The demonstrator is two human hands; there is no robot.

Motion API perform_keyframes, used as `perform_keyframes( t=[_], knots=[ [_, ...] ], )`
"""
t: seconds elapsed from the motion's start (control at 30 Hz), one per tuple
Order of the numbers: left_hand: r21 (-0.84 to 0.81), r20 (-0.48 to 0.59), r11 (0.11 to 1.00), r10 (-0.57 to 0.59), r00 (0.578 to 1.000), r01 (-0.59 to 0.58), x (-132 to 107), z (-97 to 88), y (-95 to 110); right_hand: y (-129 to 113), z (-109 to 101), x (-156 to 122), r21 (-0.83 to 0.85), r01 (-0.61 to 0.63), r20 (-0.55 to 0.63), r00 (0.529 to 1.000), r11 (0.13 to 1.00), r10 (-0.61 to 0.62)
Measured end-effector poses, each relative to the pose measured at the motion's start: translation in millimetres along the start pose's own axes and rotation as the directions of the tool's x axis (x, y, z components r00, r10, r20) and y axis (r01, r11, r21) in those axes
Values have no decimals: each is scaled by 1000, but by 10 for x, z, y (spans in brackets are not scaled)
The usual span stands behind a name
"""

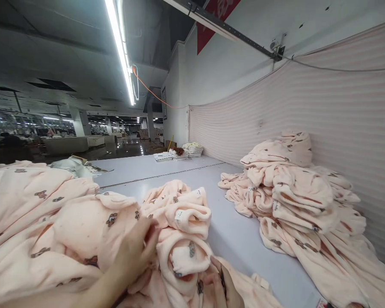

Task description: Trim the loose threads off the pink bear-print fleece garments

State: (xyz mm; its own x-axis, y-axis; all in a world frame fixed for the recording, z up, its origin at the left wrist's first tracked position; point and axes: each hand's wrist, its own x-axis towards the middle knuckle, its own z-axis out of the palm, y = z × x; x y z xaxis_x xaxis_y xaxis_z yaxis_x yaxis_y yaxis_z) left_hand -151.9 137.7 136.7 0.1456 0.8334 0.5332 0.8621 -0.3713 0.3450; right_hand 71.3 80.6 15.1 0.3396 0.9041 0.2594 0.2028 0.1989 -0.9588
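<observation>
A pale pink fleece garment (183, 252) with small printed bear figures lies bunched and rolled in front of me, one open tube-like end facing up. At its left side is my left hand (136, 246), fingers curled and closed on the fleece, tips partly hidden in the folds. On the lower right, my right hand (223, 284) pinches the edge of the same garment. A thin dark object (223, 280), too little seen to name, lies against the right fingers. Just beyond, a folded piece (188, 216) carries a small white label (179, 214).
A large heap of the same fleece (41, 214) covers the table's left side. Another pile (295, 196) stands at right by a striped cloth (349, 98) hung along the wall. Stacked white items (179, 153) sit at the far edge of the table (244, 239).
</observation>
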Motion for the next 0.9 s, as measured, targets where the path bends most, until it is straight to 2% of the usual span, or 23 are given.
perform_keyframes(
  t=[0.07, 0.13, 0.17, 0.23, 0.3, 0.4, 0.47, 0.53, 0.63, 0.73, 0.77, 0.8, 0.87, 0.9],
  knots=[
    [-136, 79, 991, -6, 997, 16, -338, 130, -11, -111, 55, 128, -9, 113, 107, 988, 994, -111],
    [-187, 95, 981, -37, 995, 55, -612, 300, -87, -244, 99, 301, -2, 182, 232, 957, 983, -176],
    [-181, 90, 982, -44, 995, 60, -710, 376, -143, -311, 108, 413, -12, 189, 250, 951, 982, -180],
    [-102, 88, 994, -21, 996, 30, -830, 481, -260, -437, 98, 684, -59, 158, 155, 977, 986, -147],
    [35, 156, 999, 18, 988, -24, -885, 504, -350, -533, 76, 983, -125, 147, 54, 988, 981, -141],
    [180, 313, 983, -18, 950, -41, -932, 420, -380, -593, 72, 1337, -185, 142, 74, 989, 972, -130],
    [208, 367, 978, -74, 927, -4, -961, 355, -338, -587, 90, 1437, -230, 146, 110, 986, 962, -124],
    [152, 357, 983, -151, 922, 103, -975, 351, -275, -577, 98, 1415, -289, 150, 120, 986, 945, -120],
    [-47, 315, 943, -299, 901, 330, -951, 495, -203, -599, 78, 1185, -393, 147, 50, 989, 908, -139],
    [-149, 294, 908, -338, 894, 392, -921, 682, -205, -622, 111, 781, -446, 149, -15, 985, 883, -174],
    [-162, 286, 914, -317, 904, 372, -930, 715, -223, -608, 158, 634, -429, 165, 8, 984, 888, -179],
    [-179, 280, 920, -293, 914, 349, -955, 725, -247, -580, 225, 497, -354, 210, 80, 978, 911, -194],
    [-201, 274, 932, -241, 931, 301, -1056, 686, -309, -488, 404, 303, -187, 303, 279, 929, 935, -245],
    [-205, 264, 943, -204, 943, 262, -1130, 648, -343, -436, 498, 262, -177, 325, 325, 910, 929, -257]
  ],
)
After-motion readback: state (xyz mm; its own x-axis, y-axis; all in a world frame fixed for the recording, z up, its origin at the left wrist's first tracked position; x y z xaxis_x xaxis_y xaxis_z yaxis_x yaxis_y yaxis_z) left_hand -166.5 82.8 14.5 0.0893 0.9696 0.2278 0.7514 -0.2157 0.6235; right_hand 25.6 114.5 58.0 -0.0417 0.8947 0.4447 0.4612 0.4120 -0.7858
